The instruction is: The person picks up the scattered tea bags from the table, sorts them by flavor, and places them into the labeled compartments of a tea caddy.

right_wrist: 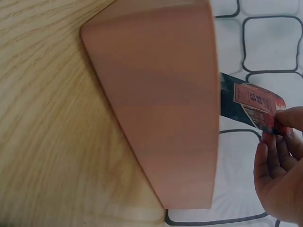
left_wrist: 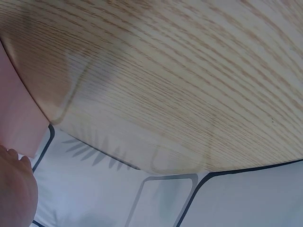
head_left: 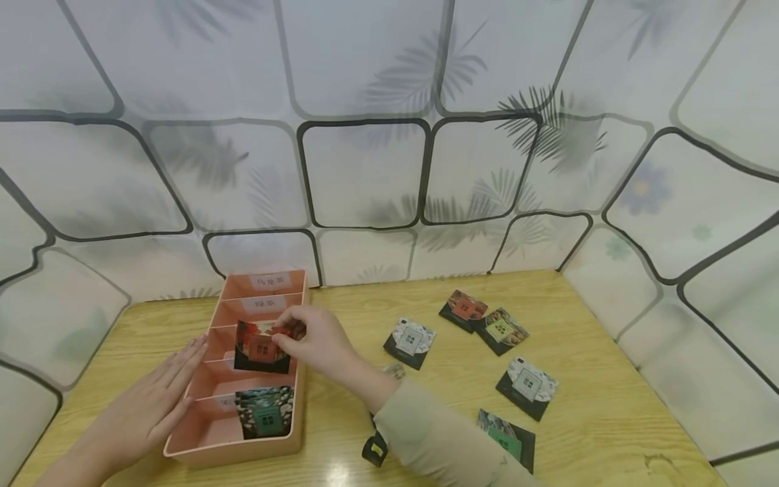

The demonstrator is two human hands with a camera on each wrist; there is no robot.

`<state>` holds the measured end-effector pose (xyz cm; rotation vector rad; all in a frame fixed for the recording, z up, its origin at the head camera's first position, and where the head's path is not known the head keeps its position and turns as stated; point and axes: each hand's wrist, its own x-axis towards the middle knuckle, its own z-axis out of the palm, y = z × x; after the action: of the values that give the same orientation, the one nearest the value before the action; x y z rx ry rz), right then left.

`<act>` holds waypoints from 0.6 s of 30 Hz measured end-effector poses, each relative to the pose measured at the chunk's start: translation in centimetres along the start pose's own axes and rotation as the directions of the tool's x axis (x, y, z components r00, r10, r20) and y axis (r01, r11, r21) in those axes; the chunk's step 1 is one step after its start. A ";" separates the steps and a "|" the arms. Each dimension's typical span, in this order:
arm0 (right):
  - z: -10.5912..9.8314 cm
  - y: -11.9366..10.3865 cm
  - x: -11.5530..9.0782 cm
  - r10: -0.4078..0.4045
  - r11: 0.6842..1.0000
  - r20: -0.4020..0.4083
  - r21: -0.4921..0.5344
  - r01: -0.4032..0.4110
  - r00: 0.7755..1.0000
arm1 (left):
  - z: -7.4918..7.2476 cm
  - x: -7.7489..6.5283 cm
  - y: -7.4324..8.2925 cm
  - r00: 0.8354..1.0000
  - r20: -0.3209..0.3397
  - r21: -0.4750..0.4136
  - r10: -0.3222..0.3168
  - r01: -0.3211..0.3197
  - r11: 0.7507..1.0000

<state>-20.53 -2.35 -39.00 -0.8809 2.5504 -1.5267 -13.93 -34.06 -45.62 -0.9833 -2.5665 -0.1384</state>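
Observation:
In the head view a pink box [head_left: 201,452] with dividers and labelled compartments stands at the left of the table. My right hand [head_left: 322,341] pinches a red and black tea sachet [head_left: 263,348] by its upper right corner, over the box's middle compartments. The right wrist view has the sachet [right_wrist: 253,101] partly hidden behind the box wall [right_wrist: 156,104]. With fingers extended, my left hand [head_left: 143,406] lies along the box's left rim. Several green and black tea sachets [head_left: 266,414] stand in the nearest compartment.
On the wooden table, right of the box, lie white sachets [head_left: 410,343] [head_left: 528,387], a red one [head_left: 464,310], a yellow one [head_left: 502,330] and a green one [head_left: 508,439]. A small black object [head_left: 374,449] is partly covered by my right sleeve. Patterned fabric walls [head_left: 365,176] enclose the table.

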 end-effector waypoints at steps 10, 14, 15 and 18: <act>1.4 1.5 -0.1 -0.001 0.978 0.041 -0.208 0.009 0.999 | 0.0 -0.2 0.2 0.999 0.027 0.020 -0.043 0.042 0.999; 1.5 1.8 -0.2 -0.022 0.966 0.035 -0.258 0.031 0.999 | 0.0 -0.2 0.2 0.999 0.022 0.014 -0.037 0.037 0.999; 1.5 1.8 -0.2 -0.026 0.960 0.035 -0.278 0.034 0.999 | 0.0 -0.1 0.2 0.999 0.021 0.012 -0.035 0.035 0.999; 1.7 2.0 -0.3 -0.030 0.945 0.039 -0.325 0.041 0.999 | 0.0 -0.1 0.2 0.999 0.020 0.005 -0.035 0.035 0.999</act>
<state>-20.66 -2.88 -41.53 -0.9772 2.8247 -1.0995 -13.74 -34.00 -45.67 -0.9435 -2.6021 -0.1330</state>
